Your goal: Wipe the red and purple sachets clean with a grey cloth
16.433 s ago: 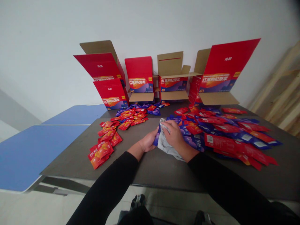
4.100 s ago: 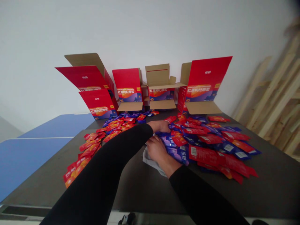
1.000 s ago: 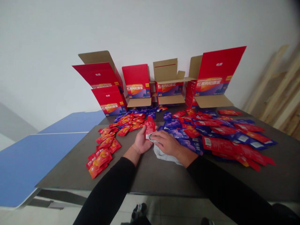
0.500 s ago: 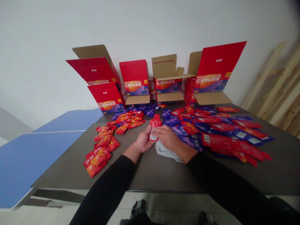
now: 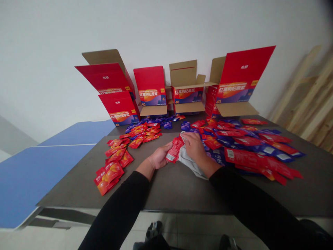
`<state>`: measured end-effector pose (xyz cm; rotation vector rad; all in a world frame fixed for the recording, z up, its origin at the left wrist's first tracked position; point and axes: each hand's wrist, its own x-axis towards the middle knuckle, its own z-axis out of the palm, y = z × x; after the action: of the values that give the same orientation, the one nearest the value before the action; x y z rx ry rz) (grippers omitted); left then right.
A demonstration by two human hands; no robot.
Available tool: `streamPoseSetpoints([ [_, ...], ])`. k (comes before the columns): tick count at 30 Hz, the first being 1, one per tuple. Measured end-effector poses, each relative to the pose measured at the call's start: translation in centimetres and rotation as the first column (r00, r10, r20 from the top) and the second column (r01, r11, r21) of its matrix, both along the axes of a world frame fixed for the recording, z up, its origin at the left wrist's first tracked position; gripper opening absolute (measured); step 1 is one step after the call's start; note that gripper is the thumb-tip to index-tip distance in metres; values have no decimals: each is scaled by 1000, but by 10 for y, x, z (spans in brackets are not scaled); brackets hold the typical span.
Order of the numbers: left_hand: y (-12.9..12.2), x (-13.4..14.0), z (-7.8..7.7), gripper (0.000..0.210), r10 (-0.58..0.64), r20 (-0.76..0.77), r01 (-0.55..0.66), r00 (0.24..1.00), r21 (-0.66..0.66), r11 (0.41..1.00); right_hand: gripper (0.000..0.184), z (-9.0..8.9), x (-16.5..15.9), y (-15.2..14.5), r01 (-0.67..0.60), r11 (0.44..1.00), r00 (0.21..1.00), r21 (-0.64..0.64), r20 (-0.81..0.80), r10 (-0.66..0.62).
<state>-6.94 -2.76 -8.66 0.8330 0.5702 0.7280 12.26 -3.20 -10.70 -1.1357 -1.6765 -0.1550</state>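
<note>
Our left hand (image 5: 159, 158) pinches a red sachet (image 5: 174, 150) near the desk's (image 5: 78, 173) front edge; our right hand (image 5: 193, 146) presses a grey cloth (image 5: 189, 162) against it, beside the sachet pile (image 5: 249, 149).

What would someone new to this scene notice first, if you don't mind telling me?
Probably the spread of red and purple sachets across the dark table, thickest on the right. Behind them, open red cartons line the white wall. At the centre, the left hand holds a red sachet against a grey cloth under the right hand.
</note>
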Motion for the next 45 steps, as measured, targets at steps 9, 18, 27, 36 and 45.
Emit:
streamPoseSetpoints([
  [9,6,-4,9,41,26,175,12,984,-213,977,33,7,-13,-18,-256,965,954,58,173,243],
  [18,2,0,6,56,17,171,38,985,-313,949,29,4,-33,-26,-557,830,750,35,451,484],
  [27,-6,8,3,24,-45,88,66,995,-257,964,28,9,-31,-27,-409,909,896,74,222,385],
  [36,-4,4,-3,31,-127,-15,122,992,-189,974,29,8,-20,-16,-153,988,986,21,-60,154],
  [45,1,-4,-2,33,-227,53,233,972,-249,940,23,4,-6,-3,-15,1000,981,15,-194,18],
])
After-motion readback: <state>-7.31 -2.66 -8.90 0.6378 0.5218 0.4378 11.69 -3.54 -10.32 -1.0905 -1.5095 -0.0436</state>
